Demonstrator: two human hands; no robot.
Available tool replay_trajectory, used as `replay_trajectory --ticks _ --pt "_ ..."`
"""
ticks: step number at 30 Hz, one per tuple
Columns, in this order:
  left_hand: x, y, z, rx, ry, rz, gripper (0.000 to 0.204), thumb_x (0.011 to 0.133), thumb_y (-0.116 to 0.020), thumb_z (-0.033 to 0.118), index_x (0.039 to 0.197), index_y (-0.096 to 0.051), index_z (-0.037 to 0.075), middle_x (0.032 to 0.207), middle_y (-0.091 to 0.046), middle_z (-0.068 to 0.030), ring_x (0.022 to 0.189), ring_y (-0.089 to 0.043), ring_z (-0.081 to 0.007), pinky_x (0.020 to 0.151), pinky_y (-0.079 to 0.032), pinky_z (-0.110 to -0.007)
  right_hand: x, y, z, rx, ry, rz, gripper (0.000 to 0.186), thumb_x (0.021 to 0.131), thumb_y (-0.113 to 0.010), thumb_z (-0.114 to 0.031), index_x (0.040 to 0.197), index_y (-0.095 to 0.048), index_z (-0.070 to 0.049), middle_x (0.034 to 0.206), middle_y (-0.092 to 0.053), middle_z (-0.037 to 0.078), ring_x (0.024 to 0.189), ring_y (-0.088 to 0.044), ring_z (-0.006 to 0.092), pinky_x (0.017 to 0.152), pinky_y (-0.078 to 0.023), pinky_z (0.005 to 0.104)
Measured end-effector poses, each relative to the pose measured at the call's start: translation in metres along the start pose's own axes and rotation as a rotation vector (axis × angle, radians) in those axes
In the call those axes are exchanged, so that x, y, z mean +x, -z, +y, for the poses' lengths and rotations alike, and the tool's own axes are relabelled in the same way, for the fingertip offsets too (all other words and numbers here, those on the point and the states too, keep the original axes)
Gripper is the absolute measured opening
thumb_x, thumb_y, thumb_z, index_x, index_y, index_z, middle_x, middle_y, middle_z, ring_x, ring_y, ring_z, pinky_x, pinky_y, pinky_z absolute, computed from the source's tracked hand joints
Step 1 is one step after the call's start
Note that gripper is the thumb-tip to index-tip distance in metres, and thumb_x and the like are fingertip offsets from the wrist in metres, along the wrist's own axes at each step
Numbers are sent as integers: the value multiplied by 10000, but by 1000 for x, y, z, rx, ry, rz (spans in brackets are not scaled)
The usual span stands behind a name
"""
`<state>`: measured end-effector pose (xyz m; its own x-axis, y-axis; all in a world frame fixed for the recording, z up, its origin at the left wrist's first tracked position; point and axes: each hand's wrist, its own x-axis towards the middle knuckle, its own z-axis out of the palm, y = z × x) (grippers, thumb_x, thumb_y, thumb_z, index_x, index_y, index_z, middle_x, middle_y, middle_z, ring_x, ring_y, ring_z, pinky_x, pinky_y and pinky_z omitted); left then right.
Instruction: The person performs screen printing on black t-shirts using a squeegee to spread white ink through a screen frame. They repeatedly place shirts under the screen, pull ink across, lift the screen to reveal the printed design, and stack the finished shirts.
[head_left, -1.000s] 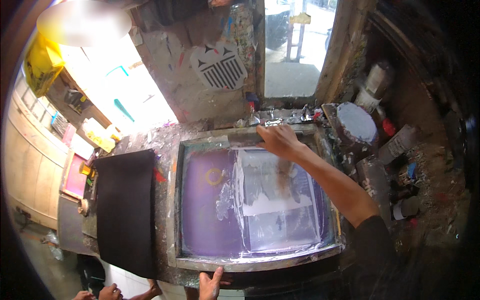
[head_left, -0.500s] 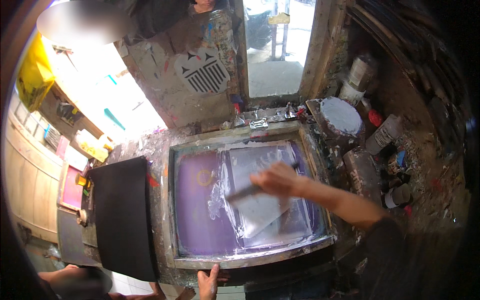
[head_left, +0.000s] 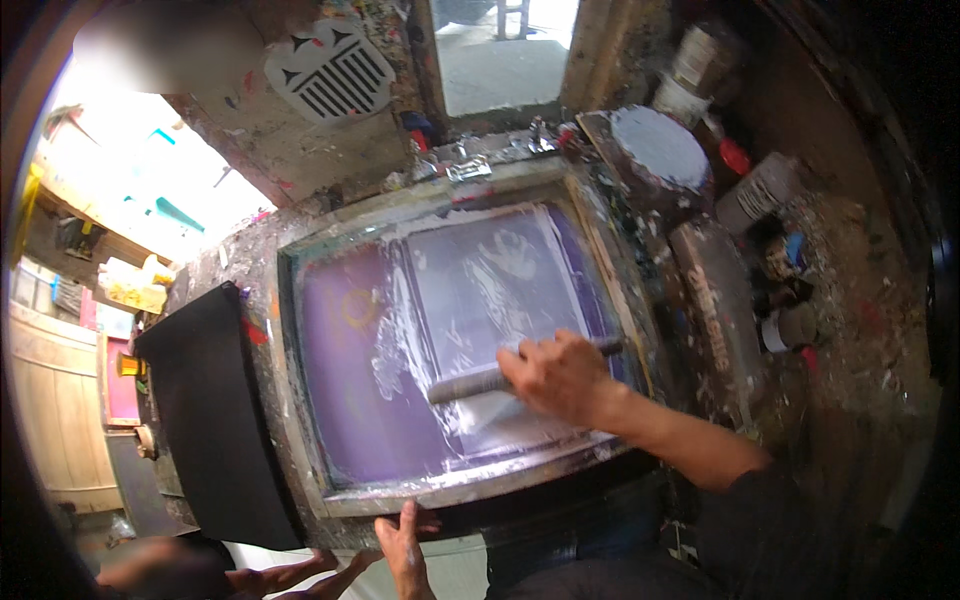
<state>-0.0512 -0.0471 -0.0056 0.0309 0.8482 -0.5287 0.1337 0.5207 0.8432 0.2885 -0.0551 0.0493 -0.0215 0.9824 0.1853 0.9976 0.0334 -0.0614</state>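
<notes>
A right hand (head_left: 560, 375) is wrapped around a long grey squeegee (head_left: 462, 387), which lies slantwise over the nearer part of the mesh inside a wooden screen frame (head_left: 430, 194). The left hand (head_left: 402, 550) is at the frame's near rail, thumb up against the edge and fingers apart from it in shadow below; whether it grips the wood I cannot tell. The mesh is purple on the left and paler on the right, where a rectangle shows under smears of white ink (head_left: 390, 355). The frame rests on a stained counter (head_left: 282, 405), speckled with dried paint, with crumpled foil (head_left: 468, 168) just beyond the far rail. A black board (head_left: 205, 410) lies to the left, near the frame, and farther left are a yellow roll (head_left: 128, 366) and a small pink panel (head_left: 122, 390). On the right stand a round tub with a whitened top (head_left: 660, 148), a red cap (head_left: 735, 155) and a tilted bottle (head_left: 755, 195). A white stencil sheet (head_left: 330, 75) hangs on the far wall beside a bright opening (head_left: 500, 65). At lower left, another person (head_left: 165, 570) is partly in view, blurred.
</notes>
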Motion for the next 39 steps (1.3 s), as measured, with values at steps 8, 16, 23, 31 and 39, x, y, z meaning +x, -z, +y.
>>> replay_trajectory --ticks 8,16,23,31,39 --pt "8 -2 -17 -116 -188 -17 349 965 -686 243 964 -446 -11 719 -646 -163 563 -640 -221 496 -533 -316 -74 21 -57 16 -14 57 178 867 -673 -288 831 -595 -131 711 -637 46 667 -687 208 647 -498 368" --pt "-36 -3 90 -180 -692 -117 503 991 -621 285 1295 -407 -53 751 -622 -103 632 -623 -192 598 -532 -301 -53 119 -64 -169 -117 575 559 810 -693 -649 856 -617 -97 739 -549 31 675 -546 200 817 -348 446" --pt "151 -145 184 570 -1389 155 292 946 -612 87 1213 -544 -8 1195 -614 -202 1075 -600 -366 928 -492 -475 86 255 -5 -168 -250 402 714 843 -595 -735 972 -690 -39 861 -700 163 863 -703 287 892 -511 460" --pt "303 -201 175 1097 -1454 -49 455 861 -661 132 1300 -566 57 1473 -459 -213 1367 -417 -427 1134 -349 -512 132 297 33 -15 -254 357 730 830 -600 -715 855 -758 -3 818 -729 202 804 -731 331 769 -556 425" --pt "265 -196 228 622 -969 -257 365 775 -734 47 1124 -629 46 1156 -659 -179 1070 -629 -372 958 -487 -413 155 298 49 56 -132 456 770 790 -642 -695 922 -741 58 840 -718 258 816 -722 375 789 -549 446"
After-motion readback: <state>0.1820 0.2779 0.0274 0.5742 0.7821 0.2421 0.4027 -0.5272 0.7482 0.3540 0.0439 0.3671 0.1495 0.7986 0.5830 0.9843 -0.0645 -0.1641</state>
